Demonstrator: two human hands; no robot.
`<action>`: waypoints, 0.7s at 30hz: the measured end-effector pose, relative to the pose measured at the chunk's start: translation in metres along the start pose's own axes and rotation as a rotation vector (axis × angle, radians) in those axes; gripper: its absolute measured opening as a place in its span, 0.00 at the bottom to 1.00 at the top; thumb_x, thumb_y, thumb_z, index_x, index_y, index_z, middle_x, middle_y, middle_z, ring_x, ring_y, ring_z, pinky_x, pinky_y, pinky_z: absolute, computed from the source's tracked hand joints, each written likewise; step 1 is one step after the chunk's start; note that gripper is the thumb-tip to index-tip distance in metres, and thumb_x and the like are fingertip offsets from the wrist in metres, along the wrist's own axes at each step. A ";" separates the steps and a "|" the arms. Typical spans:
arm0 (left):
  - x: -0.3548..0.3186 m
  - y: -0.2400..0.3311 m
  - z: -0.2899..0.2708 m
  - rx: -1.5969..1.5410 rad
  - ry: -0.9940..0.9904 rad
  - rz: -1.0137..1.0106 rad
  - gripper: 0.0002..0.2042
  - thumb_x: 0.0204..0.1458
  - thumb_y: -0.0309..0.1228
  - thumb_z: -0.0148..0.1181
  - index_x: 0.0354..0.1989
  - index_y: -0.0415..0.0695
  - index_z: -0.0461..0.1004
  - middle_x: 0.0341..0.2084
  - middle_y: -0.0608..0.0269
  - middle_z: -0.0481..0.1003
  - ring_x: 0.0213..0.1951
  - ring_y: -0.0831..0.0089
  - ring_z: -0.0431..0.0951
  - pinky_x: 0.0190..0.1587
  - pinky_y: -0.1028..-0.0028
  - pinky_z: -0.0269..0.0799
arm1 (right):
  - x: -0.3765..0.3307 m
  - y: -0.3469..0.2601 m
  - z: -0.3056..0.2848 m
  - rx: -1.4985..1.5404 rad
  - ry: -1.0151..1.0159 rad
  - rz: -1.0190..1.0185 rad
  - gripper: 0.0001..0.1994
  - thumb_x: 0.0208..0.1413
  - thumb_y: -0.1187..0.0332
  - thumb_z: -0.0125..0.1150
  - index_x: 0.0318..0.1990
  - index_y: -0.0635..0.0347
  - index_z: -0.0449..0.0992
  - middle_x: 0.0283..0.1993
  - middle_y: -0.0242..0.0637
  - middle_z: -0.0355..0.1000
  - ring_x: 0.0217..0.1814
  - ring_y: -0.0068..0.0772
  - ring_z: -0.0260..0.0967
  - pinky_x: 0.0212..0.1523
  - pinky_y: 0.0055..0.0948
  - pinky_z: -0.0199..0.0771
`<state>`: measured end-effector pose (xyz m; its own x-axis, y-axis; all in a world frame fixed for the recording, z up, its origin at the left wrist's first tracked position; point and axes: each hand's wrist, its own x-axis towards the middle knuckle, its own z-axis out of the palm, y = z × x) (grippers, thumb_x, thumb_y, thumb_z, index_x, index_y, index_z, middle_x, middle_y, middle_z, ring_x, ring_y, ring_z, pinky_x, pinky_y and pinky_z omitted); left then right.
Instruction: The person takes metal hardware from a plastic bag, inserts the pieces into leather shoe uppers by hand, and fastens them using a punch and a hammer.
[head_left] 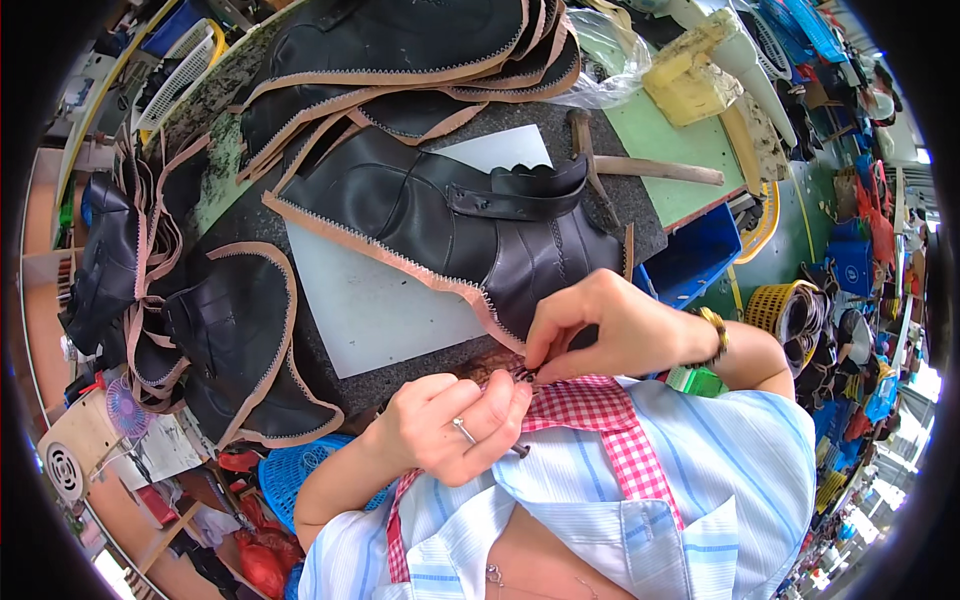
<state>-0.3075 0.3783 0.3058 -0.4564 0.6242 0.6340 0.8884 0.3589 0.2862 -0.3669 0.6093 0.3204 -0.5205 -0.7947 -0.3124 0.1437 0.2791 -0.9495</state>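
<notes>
In front of my chest my two hands meet over a small dark metal piece [524, 377]. My right hand [610, 325] pinches it between thumb and fingertips. My left hand [455, 430] is closed with its fingers curled; a thin dark metal tool [520, 451] pokes out below it. The rest of that tool is hidden by the fingers. Just beyond my hands lies a black leather boot upper [430, 225] with tan zigzag-stitched edging. Its black strap [515, 203] lies across it, beside a scalloped edge. Underneath is a white sheet [375, 320] on the dark work surface.
A hammer [660, 170] with a wooden handle lies beyond the upper. More black uppers are stacked at the back [390, 50] and piled at the left [235, 340]. At the right are a yellowish block [692, 80] and a blue bin [690, 255]. A blue basket [290, 485] stands low left.
</notes>
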 end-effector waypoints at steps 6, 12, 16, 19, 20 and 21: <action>-0.008 -0.001 0.009 -0.207 0.099 -0.087 0.14 0.33 0.27 0.63 0.32 0.38 0.80 0.26 0.60 0.76 0.16 0.81 0.67 0.16 0.81 0.61 | 0.004 0.036 0.007 0.589 -0.199 0.073 0.09 0.52 0.75 0.68 0.39 0.67 0.75 0.37 0.33 0.77 0.38 0.18 0.75 0.42 0.16 0.77; -0.016 -0.004 0.016 -0.397 0.142 -0.288 0.13 0.34 0.26 0.66 0.33 0.40 0.80 0.27 0.61 0.78 0.21 0.73 0.77 0.20 0.76 0.73 | 0.010 0.038 0.010 0.740 -0.156 0.047 0.09 0.51 0.73 0.70 0.38 0.67 0.78 0.35 0.31 0.76 0.39 0.18 0.74 0.43 0.18 0.76; -0.019 0.000 0.025 -0.389 0.210 -0.381 0.13 0.34 0.23 0.68 0.33 0.43 0.81 0.27 0.62 0.79 0.23 0.72 0.80 0.23 0.76 0.75 | 0.011 0.049 0.015 0.865 -0.104 -0.003 0.07 0.52 0.73 0.68 0.37 0.67 0.80 0.35 0.33 0.77 0.39 0.20 0.74 0.41 0.18 0.75; -0.016 0.002 0.022 -0.488 0.210 -0.559 0.10 0.41 0.21 0.70 0.34 0.43 0.81 0.28 0.60 0.81 0.26 0.69 0.81 0.27 0.76 0.76 | 0.014 0.048 0.012 1.031 -0.097 0.116 0.07 0.54 0.72 0.67 0.37 0.67 0.80 0.34 0.35 0.76 0.38 0.22 0.74 0.40 0.19 0.75; -0.017 0.001 0.020 -0.480 0.212 -0.553 0.10 0.41 0.21 0.70 0.34 0.43 0.81 0.28 0.60 0.81 0.26 0.69 0.81 0.27 0.76 0.76 | 0.015 0.047 0.010 1.126 -0.075 0.216 0.07 0.54 0.72 0.67 0.37 0.67 0.80 0.33 0.35 0.76 0.38 0.22 0.74 0.40 0.19 0.75; -0.018 0.000 0.018 -0.508 0.176 -0.615 0.10 0.42 0.20 0.70 0.35 0.43 0.81 0.28 0.59 0.81 0.27 0.68 0.82 0.28 0.76 0.76 | 0.017 0.047 0.007 1.099 -0.062 0.227 0.09 0.55 0.72 0.66 0.40 0.67 0.79 0.35 0.38 0.76 0.38 0.23 0.75 0.38 0.20 0.76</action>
<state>-0.3000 0.3790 0.2813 -0.8929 0.2844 0.3491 0.4146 0.2170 0.8838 -0.3630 0.6054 0.2706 -0.3491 -0.8200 -0.4536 0.9101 -0.1815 -0.3725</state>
